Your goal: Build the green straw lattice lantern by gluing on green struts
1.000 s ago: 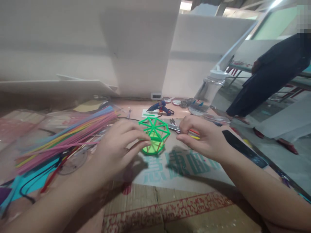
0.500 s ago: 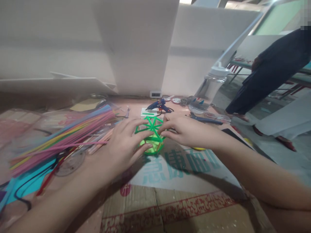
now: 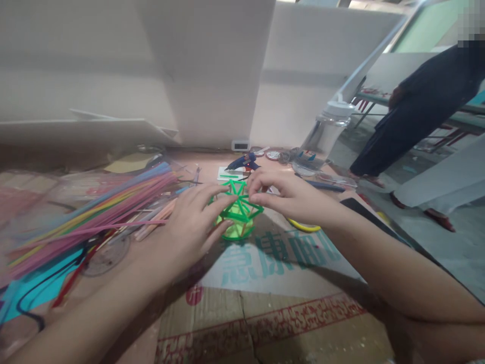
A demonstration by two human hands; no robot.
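A small round frame of green pipe cleaners [image 3: 237,217], with spokes on top and a lime-green disc as its base, stands on the paper sheet. Thin brownish uprights show between top and base. My left hand [image 3: 193,217] curls round its left side, thumb low at the front and fingers along the upper rim. At the top right, my right hand [image 3: 282,194] pinches the edge of the spoked top between thumb and fingers; the fingertips partly hide what they grip. Behind the frame, a blue glue gun [image 3: 242,162] lies by a white card [image 3: 227,173] with a green strip on it.
Coloured pipe cleaners [image 3: 113,207] lie heaped at the left. A clear water bottle [image 3: 324,136] stands at the back right, near dark-handled pliers [image 3: 326,186]. A yellow curved handle [image 3: 304,226] sits under my right forearm. White boards [image 3: 212,76] rise behind; a person [image 3: 420,111] stands at the right.
My right hand has shifted slightly up along the frame's top, and the top's right edge now sticks out further right. The left hand keeps its hold. The view has moved a little.
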